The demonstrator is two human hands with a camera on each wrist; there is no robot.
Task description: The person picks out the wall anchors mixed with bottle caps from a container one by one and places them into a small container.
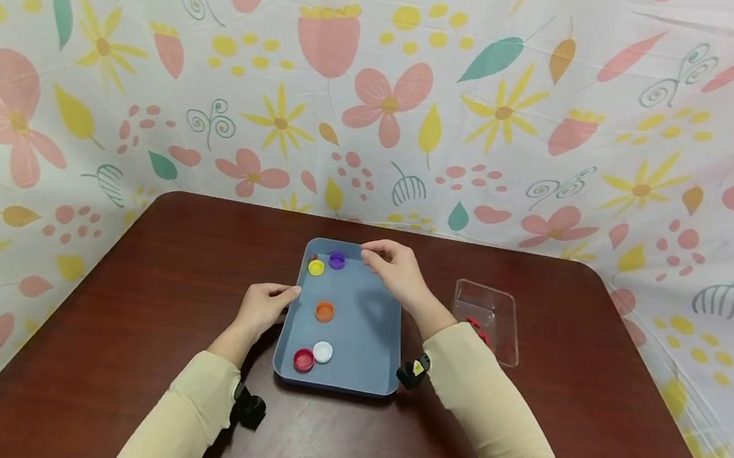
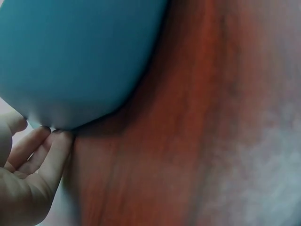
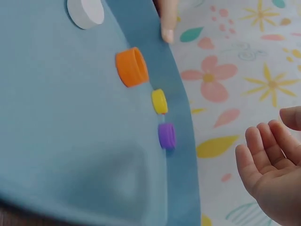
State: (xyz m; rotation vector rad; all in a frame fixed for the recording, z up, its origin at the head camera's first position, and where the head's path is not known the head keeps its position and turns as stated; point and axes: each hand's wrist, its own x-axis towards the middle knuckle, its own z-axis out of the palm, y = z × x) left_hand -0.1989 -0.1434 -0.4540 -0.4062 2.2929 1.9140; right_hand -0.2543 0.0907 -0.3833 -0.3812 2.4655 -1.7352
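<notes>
A blue-grey tray (image 1: 361,351) lies on the table. My left hand (image 1: 262,307) grips its left rim, the thumb on the inner side and fingers (image 2: 59,150) against the outside. My right hand (image 1: 396,271) hovers above the far right part of the tray, its fingers loosely bent and the palm bare in the right wrist view. On the tray are a purple cap (image 1: 337,260), a yellow cap (image 1: 316,268), an orange cap (image 3: 127,69), a white cap (image 1: 323,352) and a red cap (image 1: 303,360). The white and red ones sit side by side.
Right of the tray stands a clear plastic box (image 1: 502,314) with small red pieces (image 1: 480,330) inside. A tiny brownish thing (image 1: 314,256) is by the yellow cap. Behind the dark wooden table (image 1: 204,242) hangs a flower-patterned cloth (image 1: 380,163).
</notes>
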